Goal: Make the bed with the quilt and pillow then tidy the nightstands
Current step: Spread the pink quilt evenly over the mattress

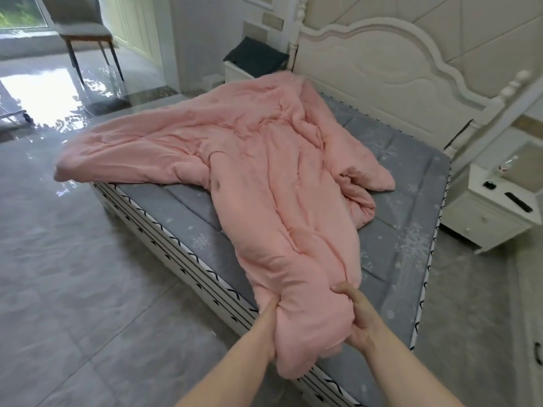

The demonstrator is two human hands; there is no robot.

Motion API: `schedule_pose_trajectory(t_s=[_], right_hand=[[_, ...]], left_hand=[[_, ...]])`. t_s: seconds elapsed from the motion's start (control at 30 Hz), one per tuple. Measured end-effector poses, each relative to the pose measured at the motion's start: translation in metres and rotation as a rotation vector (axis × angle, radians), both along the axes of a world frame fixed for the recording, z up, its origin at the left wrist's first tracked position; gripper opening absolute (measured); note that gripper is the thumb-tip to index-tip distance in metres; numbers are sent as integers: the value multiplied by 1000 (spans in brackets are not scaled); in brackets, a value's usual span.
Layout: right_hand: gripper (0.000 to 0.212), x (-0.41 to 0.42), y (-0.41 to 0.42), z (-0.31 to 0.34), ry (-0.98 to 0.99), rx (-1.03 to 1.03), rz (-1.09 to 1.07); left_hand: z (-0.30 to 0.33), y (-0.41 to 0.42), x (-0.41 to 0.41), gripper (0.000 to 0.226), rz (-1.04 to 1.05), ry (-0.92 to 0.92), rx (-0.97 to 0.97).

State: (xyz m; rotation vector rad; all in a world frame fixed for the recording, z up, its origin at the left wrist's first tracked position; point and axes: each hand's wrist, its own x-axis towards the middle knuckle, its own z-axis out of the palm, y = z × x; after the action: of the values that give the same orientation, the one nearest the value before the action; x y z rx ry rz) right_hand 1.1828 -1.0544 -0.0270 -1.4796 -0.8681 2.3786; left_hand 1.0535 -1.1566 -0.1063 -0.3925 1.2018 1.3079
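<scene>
A pink quilt (pixel 249 160) lies bunched and twisted across the grey snowflake-patterned mattress (pixel 405 254). One corner of it hangs over the bed's left edge, and a narrow bunched end reaches the foot corner. My left hand (pixel 269 327) and my right hand (pixel 357 315) grip that near end from either side. A dark grey pillow (pixel 255 58) rests on the far nightstand (pixel 235 74) beside the headboard. The white near nightstand (pixel 493 210) stands at the right with small dark objects (pixel 517 202) on its top.
A white carved headboard (pixel 382 74) backs the bed. A grey chair (pixel 85 33) stands at the far left by a window. Glossy grey floor tiles (pixel 73 274) surround the bed. A white cabinet edge shows at the lower right.
</scene>
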Motion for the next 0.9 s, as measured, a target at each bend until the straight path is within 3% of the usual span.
schedule_pose_trajectory(t_s=[0.07,0.17,0.23,0.4,0.53,0.6,0.7,0.9], right_hand=[[69,13,1,-4,-36,8,-71],[35,34,-4,-9,15,-19,-180],[24,55,-9,-22,44,-63,-203],[35,125,-29,-59,47,-274,-31],[38,184,-41,-52,86,-501,-61],[40,209,-41,-47,59,-450,48],[60,222,-36,-44,4,-432,94],[34,220,-63,-37,-26,-204,149]], left_hand=[[-6,-5,18,63,2,-32,-88],[-3,-10,46,62,120,77,-217],[-4,-11,66,59,171,123,-246],[-5,-4,154,55,263,272,-344],[-5,-3,231,51,237,301,-417],[13,-2,257,50,258,281,-403],[28,-4,267,44,301,292,-331],[29,-29,263,37,366,367,-310]])
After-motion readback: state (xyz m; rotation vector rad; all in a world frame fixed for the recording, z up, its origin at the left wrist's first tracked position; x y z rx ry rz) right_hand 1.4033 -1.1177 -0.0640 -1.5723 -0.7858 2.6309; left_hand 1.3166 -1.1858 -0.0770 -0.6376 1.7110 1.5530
